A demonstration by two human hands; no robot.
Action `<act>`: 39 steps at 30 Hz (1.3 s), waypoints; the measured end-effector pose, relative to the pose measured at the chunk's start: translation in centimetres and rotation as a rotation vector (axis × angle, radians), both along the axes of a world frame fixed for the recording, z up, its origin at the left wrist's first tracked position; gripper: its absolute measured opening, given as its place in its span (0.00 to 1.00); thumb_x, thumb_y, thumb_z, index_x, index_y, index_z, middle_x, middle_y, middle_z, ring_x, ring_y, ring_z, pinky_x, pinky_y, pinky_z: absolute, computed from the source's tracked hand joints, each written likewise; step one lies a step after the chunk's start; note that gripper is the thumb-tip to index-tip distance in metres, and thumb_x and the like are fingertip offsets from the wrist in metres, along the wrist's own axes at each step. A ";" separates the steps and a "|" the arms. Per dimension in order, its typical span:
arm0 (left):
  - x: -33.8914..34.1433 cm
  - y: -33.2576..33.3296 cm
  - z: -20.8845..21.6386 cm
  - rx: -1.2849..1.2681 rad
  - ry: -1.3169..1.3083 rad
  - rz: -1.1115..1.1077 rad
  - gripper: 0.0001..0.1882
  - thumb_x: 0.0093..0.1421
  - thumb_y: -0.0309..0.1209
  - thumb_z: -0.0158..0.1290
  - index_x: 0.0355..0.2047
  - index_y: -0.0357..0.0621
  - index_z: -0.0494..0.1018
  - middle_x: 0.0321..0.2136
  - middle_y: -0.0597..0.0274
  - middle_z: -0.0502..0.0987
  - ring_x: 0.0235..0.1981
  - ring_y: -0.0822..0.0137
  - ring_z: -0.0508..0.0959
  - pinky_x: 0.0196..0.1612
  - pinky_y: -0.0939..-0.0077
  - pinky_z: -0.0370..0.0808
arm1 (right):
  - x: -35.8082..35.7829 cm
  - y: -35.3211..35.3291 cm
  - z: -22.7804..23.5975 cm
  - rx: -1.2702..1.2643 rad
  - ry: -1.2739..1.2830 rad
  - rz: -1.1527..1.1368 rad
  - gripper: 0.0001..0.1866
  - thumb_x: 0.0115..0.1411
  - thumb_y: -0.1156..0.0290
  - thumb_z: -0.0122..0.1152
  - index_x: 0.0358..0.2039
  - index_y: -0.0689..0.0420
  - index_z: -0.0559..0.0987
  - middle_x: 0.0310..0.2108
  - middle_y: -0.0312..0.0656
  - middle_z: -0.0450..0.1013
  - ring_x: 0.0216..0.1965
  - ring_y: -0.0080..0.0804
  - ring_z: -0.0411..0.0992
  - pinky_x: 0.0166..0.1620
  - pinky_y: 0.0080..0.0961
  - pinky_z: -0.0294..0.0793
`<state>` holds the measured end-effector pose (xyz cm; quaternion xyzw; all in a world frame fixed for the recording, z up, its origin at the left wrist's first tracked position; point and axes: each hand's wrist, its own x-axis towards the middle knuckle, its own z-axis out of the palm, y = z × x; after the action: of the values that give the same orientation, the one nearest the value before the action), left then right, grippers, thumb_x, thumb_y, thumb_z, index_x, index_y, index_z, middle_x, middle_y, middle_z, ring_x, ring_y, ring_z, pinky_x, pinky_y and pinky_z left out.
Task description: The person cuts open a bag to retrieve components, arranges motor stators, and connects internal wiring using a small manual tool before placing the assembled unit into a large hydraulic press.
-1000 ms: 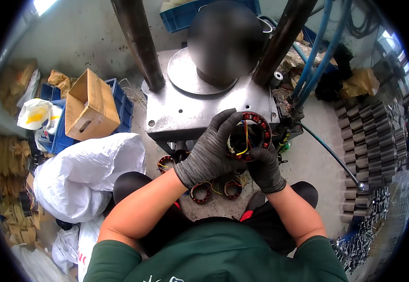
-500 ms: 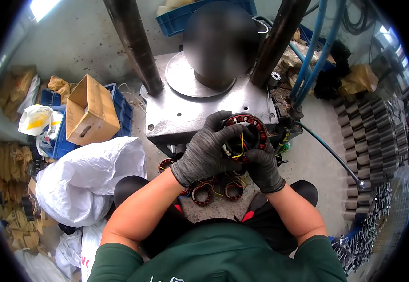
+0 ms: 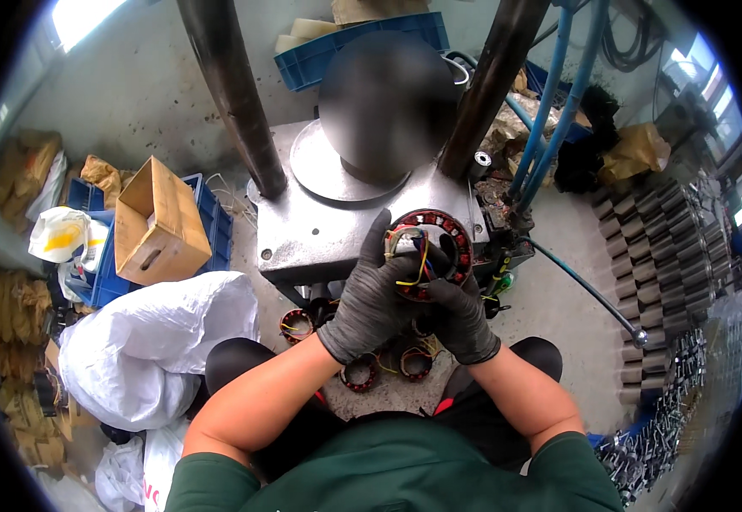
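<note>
A ring-shaped motor stator point(image 3: 456, 243) with red-and-black windings is held up between both gloved hands, over the front edge of a metal press bed point(image 3: 320, 245). My left hand point(image 3: 369, 303), in a dark grey glove, is closed on its left side, one digit pointing up along the rim. On the lower right side my right hand point(image 3: 465, 324) grips the ring, its thumb near the lower rim. Yellow, red and blue lead wires point(image 3: 423, 249) curl across the opening. Beneath the hands, several more stators point(image 3: 360, 374) lie on the floor between my legs, partly hidden by the gloves.
Two dark press columns point(image 3: 232, 102) rise from the bed beside a round metal plate point(image 3: 307, 162). At left stand a cardboard box point(image 3: 162, 226) and a white sack point(image 3: 149, 341). Stacked metal cylinders point(image 3: 669, 256) and a ball-ended lever point(image 3: 593, 292) are at right.
The stator has turned in my hands, so its opening and wires face up more. Both hands have shifted slightly left and down in the picture; the whole view has moved a little.
</note>
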<state>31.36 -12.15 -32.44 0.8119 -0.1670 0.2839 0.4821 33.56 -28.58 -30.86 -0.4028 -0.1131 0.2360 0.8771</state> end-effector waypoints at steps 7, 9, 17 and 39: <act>-1.2 1.4 3.4 -0.853 0.394 -0.303 0.31 0.42 0.18 0.72 0.49 0.48 0.75 0.65 0.47 0.62 0.61 0.53 0.73 0.60 0.55 0.78 | 6.2 -3.5 2.5 -0.228 0.067 0.202 0.28 0.68 0.51 0.58 0.59 0.59 0.76 0.50 0.43 0.79 0.51 0.34 0.77 0.54 0.31 0.77; -1.6 2.1 3.6 -0.665 0.282 -0.303 0.34 0.44 0.17 0.69 0.52 0.48 0.73 0.65 0.47 0.62 0.61 0.54 0.73 0.60 0.56 0.77 | 9.2 -5.2 1.7 -0.667 -0.395 -0.073 0.25 0.67 0.54 0.60 0.55 0.61 0.77 0.44 0.45 0.81 0.46 0.34 0.79 0.50 0.33 0.79; -2.6 3.0 1.7 -0.011 0.032 -0.230 0.33 0.46 0.14 0.64 0.55 0.42 0.74 0.67 0.42 0.62 0.61 0.50 0.73 0.62 0.63 0.74 | 19.3 -8.5 -8.2 -1.567 -0.889 -0.646 0.19 0.61 0.65 0.67 0.49 0.61 0.81 0.35 0.43 0.79 0.38 0.30 0.76 0.45 0.28 0.76; -2.9 1.9 1.2 -0.428 0.352 -0.305 0.32 0.48 0.17 0.67 0.53 0.47 0.70 0.64 0.47 0.62 0.63 0.52 0.71 0.60 0.60 0.78 | 4.4 -7.2 4.7 -0.015 -0.265 -0.083 0.24 0.67 0.67 0.59 0.61 0.60 0.72 0.58 0.52 0.75 0.59 0.47 0.74 0.60 0.39 0.73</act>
<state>28.43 -10.26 -31.28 0.6944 -0.1370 0.0920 0.7004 37.91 -35.77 -26.16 -0.4412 -0.2094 0.1448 0.8606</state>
